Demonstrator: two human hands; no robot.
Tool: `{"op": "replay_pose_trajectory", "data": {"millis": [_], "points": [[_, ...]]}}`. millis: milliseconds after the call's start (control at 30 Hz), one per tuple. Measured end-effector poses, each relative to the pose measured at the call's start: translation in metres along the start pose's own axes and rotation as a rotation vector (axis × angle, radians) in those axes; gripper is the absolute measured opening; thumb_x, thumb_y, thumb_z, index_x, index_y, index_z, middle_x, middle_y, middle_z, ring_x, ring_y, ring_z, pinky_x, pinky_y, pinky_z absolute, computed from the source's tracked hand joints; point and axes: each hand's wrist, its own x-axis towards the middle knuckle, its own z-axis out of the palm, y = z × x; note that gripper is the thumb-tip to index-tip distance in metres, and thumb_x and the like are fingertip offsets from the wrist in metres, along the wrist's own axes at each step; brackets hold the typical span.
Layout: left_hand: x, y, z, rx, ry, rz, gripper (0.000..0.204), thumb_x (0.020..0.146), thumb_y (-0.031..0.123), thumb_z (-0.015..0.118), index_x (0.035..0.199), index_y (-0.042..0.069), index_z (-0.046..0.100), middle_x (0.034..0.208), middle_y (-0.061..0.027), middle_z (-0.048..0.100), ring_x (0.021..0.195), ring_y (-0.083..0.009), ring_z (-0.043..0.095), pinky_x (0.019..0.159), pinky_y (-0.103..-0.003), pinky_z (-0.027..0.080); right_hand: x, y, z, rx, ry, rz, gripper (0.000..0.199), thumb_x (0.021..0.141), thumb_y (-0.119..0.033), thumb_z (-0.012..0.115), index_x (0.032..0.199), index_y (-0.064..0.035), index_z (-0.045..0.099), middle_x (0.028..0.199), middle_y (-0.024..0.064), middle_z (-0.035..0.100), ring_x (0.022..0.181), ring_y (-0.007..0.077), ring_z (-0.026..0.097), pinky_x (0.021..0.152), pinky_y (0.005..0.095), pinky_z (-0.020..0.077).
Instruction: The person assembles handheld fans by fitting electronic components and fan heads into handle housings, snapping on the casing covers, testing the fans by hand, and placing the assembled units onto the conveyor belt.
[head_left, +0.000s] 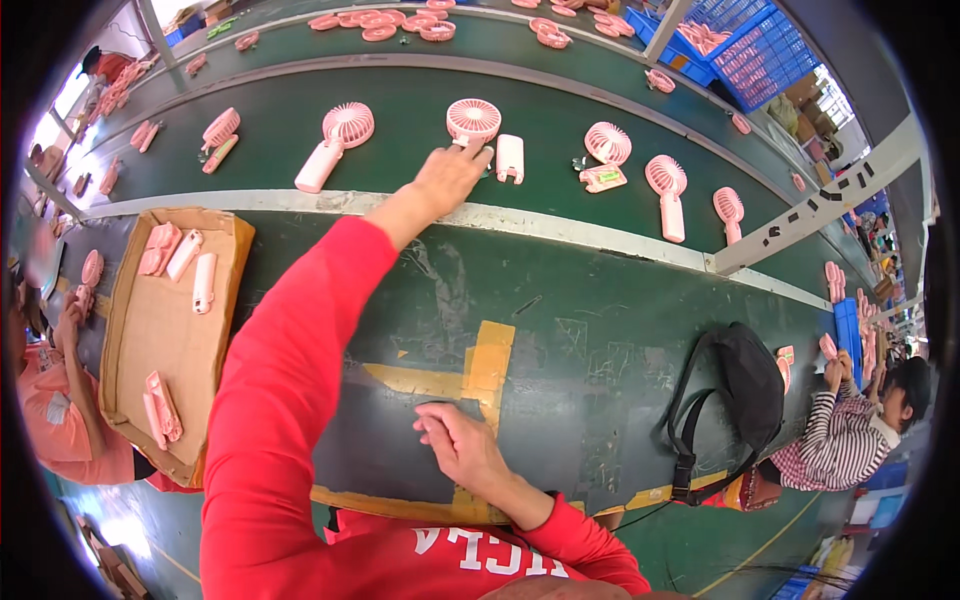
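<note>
My left hand (450,181) reaches across to the far belt, its fingers closed at the lower edge of a pink handheld fan head (473,119). What lies under the palm is hidden. Just right of those fingers rests a pale pink handle shell (510,158). Close to my body, my right hand (465,450) hovers over or rests on the dark worktable (590,400), fingers loosely bent and apart, holding nothing. Left of my left hand lies a pink fan with its handle (349,125); to the right is another fan head (608,143) beside an opened handle part (602,178).
A cardboard tray (150,350) with several pink shells stands at left. A black bag (750,390) lies at right. A metal rail (560,232) separates table and belt; a slanted post (830,205) rises at right. People sit on both sides. Blue crates (765,55) stand far right.
</note>
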Motion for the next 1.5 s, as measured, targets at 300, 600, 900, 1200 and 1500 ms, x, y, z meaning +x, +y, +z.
{"op": "replay_pose_trajectory", "data": {"millis": [300, 600, 900, 1200, 1500], "points": [[-0.009, 0.027, -0.024, -0.481, -0.052, -0.199, 0.027, 0.078, 0.016, 0.061, 0.101, 0.002, 0.058, 0.092, -0.0215, 0.062, 0.088, -0.0384, 0.060, 0.075, -0.046, 0.048, -0.002, -0.005, 0.000, 0.036, -0.022, -0.005, 0.018, 0.093, -0.007, 0.049, 0.108, 0.0000, 0.055, 0.088, 0.0119, 0.066, 0.074, 0.0170, 0.066, 0.065, 0.0271, 0.0530], [-0.161, 0.097, -0.123, -0.700, 0.049, -0.055, 0.023, 0.073, 0.004, 0.061, 0.094, 0.000, 0.052, 0.085, -0.0202, 0.056, 0.080, -0.0399, 0.056, 0.068, -0.045, 0.046, -0.007, -0.020, -0.031, -0.091, 0.358, -0.249, 0.017, 0.091, -0.003, 0.051, 0.107, 0.0014, 0.056, 0.093, 0.0101, 0.064, 0.086, 0.0154, 0.061, 0.077, 0.0261, 0.0485], [-0.283, 0.142, -0.197, -0.916, -0.306, -0.200, 0.031, 0.075, 0.001, 0.060, 0.106, -0.002, 0.054, 0.098, -0.0210, 0.057, 0.092, -0.0404, 0.056, 0.077, -0.042, 0.047, -0.034, -0.032, -0.019, -0.505, 0.051, -0.422, 0.027, 0.079, 0.001, 0.060, 0.105, 0.0004, 0.057, 0.107, 0.0155, 0.060, 0.101, 0.0328, 0.058, 0.089, 0.0387, 0.0459], [-0.266, 0.102, -0.152, -0.881, -0.241, -0.663, 0.082, 0.071, 0.038, 0.077, 0.127, -0.011, 0.042, 0.114, -0.0244, 0.058, 0.106, -0.0261, 0.058, 0.090, -0.033, 0.045, -0.009, -0.023, -0.023, -0.747, -0.041, -0.481, 0.039, 0.079, -0.008, 0.062, 0.115, 0.0007, 0.050, 0.113, 0.0183, 0.056, 0.112, 0.0358, 0.050, 0.098, 0.0424, 0.0394], [-0.300, 0.109, -0.162, -1.035, -0.345, -0.696, 0.072, 0.059, 0.035, 0.087, 0.107, -0.006, 0.053, 0.092, -0.0106, 0.060, 0.085, -0.0182, 0.060, 0.075, -0.030, 0.049, -0.023, -0.039, -0.026, -0.881, -0.076, -0.457, 0.035, 0.071, -0.013, 0.070, 0.101, 0.0006, 0.058, 0.098, 0.0152, 0.055, 0.095, 0.0310, 0.052, 0.081, 0.0394, 0.0430]]}}
